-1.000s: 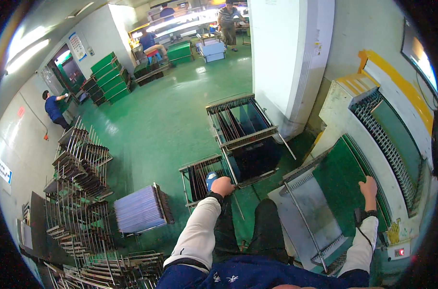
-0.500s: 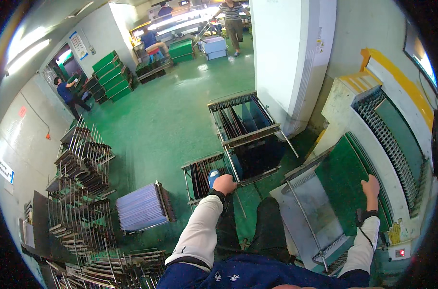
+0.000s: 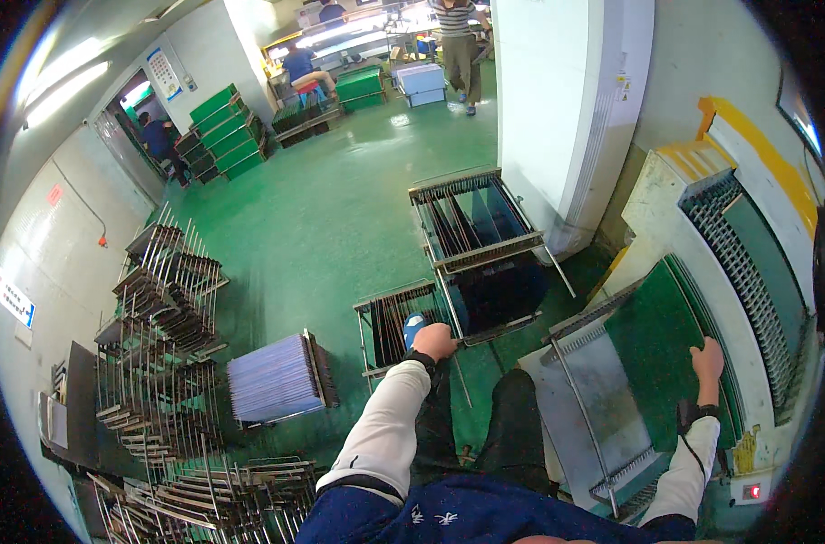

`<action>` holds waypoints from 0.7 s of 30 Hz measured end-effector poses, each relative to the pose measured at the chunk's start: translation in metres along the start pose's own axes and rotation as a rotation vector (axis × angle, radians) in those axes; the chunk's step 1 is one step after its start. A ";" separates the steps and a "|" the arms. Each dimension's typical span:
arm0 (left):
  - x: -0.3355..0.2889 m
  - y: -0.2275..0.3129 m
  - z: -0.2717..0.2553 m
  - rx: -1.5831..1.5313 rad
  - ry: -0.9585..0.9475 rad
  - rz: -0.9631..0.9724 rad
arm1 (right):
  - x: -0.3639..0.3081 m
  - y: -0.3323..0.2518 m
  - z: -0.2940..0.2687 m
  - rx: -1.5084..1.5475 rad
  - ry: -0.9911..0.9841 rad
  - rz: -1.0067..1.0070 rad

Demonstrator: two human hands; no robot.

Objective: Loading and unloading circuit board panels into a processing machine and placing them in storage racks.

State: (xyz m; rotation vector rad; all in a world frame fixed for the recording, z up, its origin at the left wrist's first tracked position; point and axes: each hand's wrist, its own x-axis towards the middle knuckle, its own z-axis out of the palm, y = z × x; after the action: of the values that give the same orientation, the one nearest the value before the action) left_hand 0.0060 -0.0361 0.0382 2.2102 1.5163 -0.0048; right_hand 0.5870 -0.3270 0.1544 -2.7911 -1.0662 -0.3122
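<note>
Curled fingers of my left hand (image 3: 433, 342) close at the near lower corner of a slotted metal rack (image 3: 490, 255) that holds dark upright panels. Just beyond that hand shows a blue-and-white rounded thing (image 3: 414, 325), like a shoe tip. At the right, my right hand (image 3: 706, 359) pinches the outer edge of a large green panel (image 3: 650, 331). This panel leans among others in a second metal rack (image 3: 577, 404), beside a pale grey sheet (image 3: 594, 381). My fingertips on the panel's edge are partly hidden.
A pale machine (image 3: 666, 195) with a curved slotted feed stands at the right. Left of my legs are a rack of lilac panels (image 3: 272, 379) and piled empty metal racks (image 3: 163, 363). Green crates (image 3: 227, 136) stand farther off. Several people are at the back; one wears stripes (image 3: 455, 20).
The whole view has shifted, so things sit farther right and lower. Both hands keep their places at the racks. A person at the far-left doorway has moved deeper into it.
</note>
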 end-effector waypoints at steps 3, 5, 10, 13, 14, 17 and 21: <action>0.000 -0.001 -0.001 0.009 -0.013 -0.017 | 0.001 -0.008 -0.004 -0.023 -0.047 0.022; 0.001 -0.002 0.000 0.008 -0.012 -0.002 | 0.002 -0.002 -0.001 -0.020 -0.034 0.013; -0.002 0.000 -0.004 0.013 -0.015 0.001 | 0.002 -0.004 -0.002 -0.029 -0.059 0.018; -0.003 0.003 -0.007 0.010 -0.026 -0.012 | 0.001 0.001 0.003 -0.023 -0.024 0.003; -0.004 0.004 -0.008 0.009 -0.032 -0.018 | 0.001 0.005 0.005 -0.020 0.004 -0.006; -0.007 0.003 -0.011 0.025 -0.021 -0.028 | 0.001 -0.005 0.000 -0.036 -0.053 0.022; -0.005 0.000 -0.008 0.010 -0.022 -0.019 | 0.003 0.001 0.005 -0.042 -0.039 0.028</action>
State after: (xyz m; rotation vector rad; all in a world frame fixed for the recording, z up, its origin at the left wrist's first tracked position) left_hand 0.0024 -0.0380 0.0467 2.1971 1.5285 -0.0423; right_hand 0.5900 -0.3249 0.1504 -2.8574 -1.0394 -0.2815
